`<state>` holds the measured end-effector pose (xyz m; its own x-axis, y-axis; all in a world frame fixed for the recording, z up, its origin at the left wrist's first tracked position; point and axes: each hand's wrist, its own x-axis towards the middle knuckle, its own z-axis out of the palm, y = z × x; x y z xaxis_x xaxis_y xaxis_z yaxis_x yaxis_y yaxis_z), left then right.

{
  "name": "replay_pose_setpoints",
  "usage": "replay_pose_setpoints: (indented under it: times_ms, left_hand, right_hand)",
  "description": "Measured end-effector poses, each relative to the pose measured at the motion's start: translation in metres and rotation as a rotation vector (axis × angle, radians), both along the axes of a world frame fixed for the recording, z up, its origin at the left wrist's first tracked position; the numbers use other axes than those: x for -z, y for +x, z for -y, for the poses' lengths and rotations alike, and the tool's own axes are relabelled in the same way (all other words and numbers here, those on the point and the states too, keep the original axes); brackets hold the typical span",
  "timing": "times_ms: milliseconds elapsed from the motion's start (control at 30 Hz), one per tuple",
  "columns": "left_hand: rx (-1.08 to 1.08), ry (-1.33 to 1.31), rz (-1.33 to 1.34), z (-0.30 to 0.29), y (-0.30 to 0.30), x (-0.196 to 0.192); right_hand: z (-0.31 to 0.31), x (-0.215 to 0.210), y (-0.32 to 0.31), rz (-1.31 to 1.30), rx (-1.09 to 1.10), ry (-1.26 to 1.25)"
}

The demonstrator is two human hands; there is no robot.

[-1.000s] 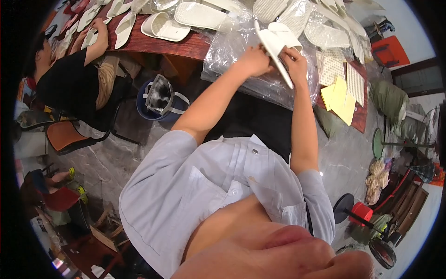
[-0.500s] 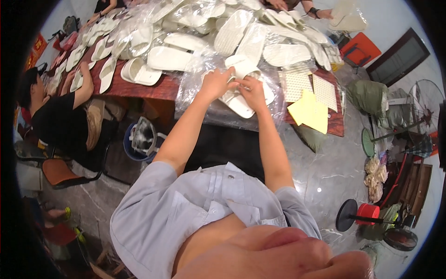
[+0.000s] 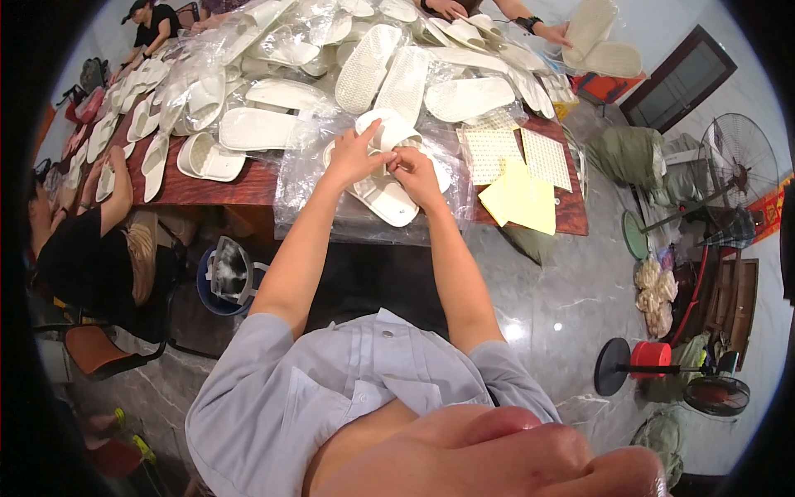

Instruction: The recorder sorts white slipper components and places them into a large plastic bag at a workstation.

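A pair of white slippers (image 3: 386,199) lies in front of me on clear plastic (image 3: 300,178) at the table's near edge. My left hand (image 3: 354,160) rests over the slippers, index finger stretched onto a strap and thumb reaching toward the other hand. Close beside it, my right hand (image 3: 416,175) has its fingertips pinched together at the slippers. What lies in that pinch is too small to make out. Just beyond are more white slippers (image 3: 368,70), some in clear bags.
Sticker sheets (image 3: 494,157) and yellow paper (image 3: 522,199) lie right of the slippers on the reddish table (image 3: 571,219). A blue bucket (image 3: 217,290) stands below left. A co-worker in black (image 3: 99,240) sits at left; another person's hand (image 3: 553,35) holds slippers across the table.
The view has shifted, so the table appears farther left. My hands stay at the same slippers; my left index finger points up more and my right fingers look more curled.
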<state>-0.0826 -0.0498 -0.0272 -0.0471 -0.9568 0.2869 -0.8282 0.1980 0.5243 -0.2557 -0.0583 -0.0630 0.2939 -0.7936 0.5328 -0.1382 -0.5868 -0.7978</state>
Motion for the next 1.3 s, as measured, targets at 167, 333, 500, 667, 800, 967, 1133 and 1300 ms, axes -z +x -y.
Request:
replay_pose_setpoints:
  times_ms: [167,333,500,667,800,967,1133,1300]
  left_hand:
    - [-0.061,-0.080,0.026,0.005,-0.008,0.013]
    - [-0.133,-0.172,0.077,-0.006,-0.013,0.018]
    - [-0.102,-0.127,0.060,-0.005,-0.009,0.021]
    - [-0.094,-0.159,0.068,-0.012,-0.008,0.016]
    - [-0.074,-0.154,0.038,-0.015,-0.010,0.014]
    - [-0.059,-0.194,0.047,-0.016,-0.010,0.015]
    - [-0.066,-0.215,0.087,-0.023,-0.002,0.023]
    - [-0.057,-0.225,0.059,-0.019,-0.010,0.015]
  right_hand:
    - [-0.004,-0.005,0.003,0.038,0.022,0.087]
    - [-0.009,-0.012,0.003,-0.113,0.047,0.051]
    - [-0.014,-0.015,0.003,-0.135,0.066,0.035]
    - [-0.018,-0.014,0.003,-0.167,0.060,-0.031]
    - [-0.021,-0.012,0.003,-0.181,0.076,-0.035]
    - [-0.023,-0.014,0.002,-0.187,0.058,-0.039]
    - [-0.029,-0.009,0.010,-0.184,0.064,-0.070]
    - [-0.024,-0.011,0.002,-0.215,0.060,-0.043]
